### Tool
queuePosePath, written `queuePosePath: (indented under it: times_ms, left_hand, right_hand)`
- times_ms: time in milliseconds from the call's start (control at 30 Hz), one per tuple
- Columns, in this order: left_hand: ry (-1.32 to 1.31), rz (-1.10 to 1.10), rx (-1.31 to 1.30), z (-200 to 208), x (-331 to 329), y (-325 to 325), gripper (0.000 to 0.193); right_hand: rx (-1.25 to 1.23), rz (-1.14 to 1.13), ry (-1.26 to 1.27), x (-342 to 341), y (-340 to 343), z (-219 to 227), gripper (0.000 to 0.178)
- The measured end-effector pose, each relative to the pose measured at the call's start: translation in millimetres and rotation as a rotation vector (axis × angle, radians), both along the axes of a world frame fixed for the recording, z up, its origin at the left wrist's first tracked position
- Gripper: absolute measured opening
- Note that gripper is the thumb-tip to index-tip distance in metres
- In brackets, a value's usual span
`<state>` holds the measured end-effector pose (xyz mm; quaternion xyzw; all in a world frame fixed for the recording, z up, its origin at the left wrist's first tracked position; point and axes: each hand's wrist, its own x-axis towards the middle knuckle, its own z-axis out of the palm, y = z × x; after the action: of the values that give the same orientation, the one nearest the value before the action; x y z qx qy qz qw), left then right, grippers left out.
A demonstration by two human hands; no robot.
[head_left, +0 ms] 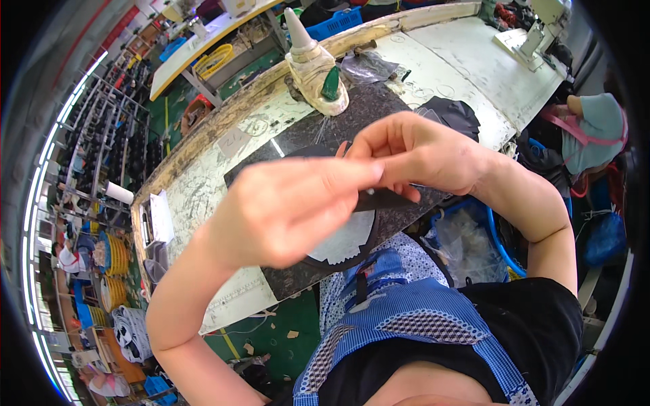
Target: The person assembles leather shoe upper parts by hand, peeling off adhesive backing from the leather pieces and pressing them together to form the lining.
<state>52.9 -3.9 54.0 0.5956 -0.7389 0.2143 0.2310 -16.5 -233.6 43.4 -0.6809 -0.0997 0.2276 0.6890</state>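
My left hand (284, 210) and my right hand (423, 155) meet in front of my chest, above a dark speckled slab (284, 274). The left is blurred, its thumb and fingers pinched together at the tips. Curled fingers and a thumb close the right hand against those tips. What is pinched between them is too small or hidden to make out. Just beneath the hands lies a pale grey piece with a notched lower edge and a black border (345, 240), partly covered by the left hand. Dark material shows below the right fingers, and I cannot tell whether they touch it.
A cream lumpy stand (313, 71) bears a grey cone and a green piece. Beside it lies a clear plastic bag (369, 66). Crumpled black material (453, 116) is right of my hands. A blue-rimmed bin (497, 237) stands by my lap; a sewing machine (531, 44) is far right.
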Motion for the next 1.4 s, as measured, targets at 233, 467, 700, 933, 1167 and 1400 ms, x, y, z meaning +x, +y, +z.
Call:
queuePosePath:
  times_ms: [233, 467, 700, 933, 1167, 1400]
  left_hand:
    - [0.066, 0.25, 0.008, -16.0, -28.4, -6.6, 0.027]
    - [-0.389, 0.185, 0.101, -26.7, -47.8, -32.0, 0.013]
    - [-0.229, -0.374, -0.059, -43.1, -123.0, -30.1, 0.016]
    - [0.153, -0.276, -0.024, -26.7, -118.3, -16.5, 0.015]
    - [0.653, -0.028, 0.2, -17.2, -71.5, -50.4, 0.009]
    - [1.203, 0.436, -0.018, -15.5, -25.1, -17.1, 0.02]
  right_hand:
    - [0.092, -0.183, -0.019, 12.7, -19.9, -27.7, 0.015]
    - [-0.104, -0.118, -0.383, -24.7, 3.9, -50.6, 0.016]
    - [0.023, 0.004, 0.05, -83.5, -33.3, -98.0, 0.015]
    - [-0.26, -0.726, 0.757, -229.7, -123.2, -355.1, 0.014]
    - [0.081, -0.605, -0.094, -119.6, -103.4, -178.5, 0.064]
    - [0.576, -0.059, -0.2, -34.8, -0.9, -90.9, 0.07]
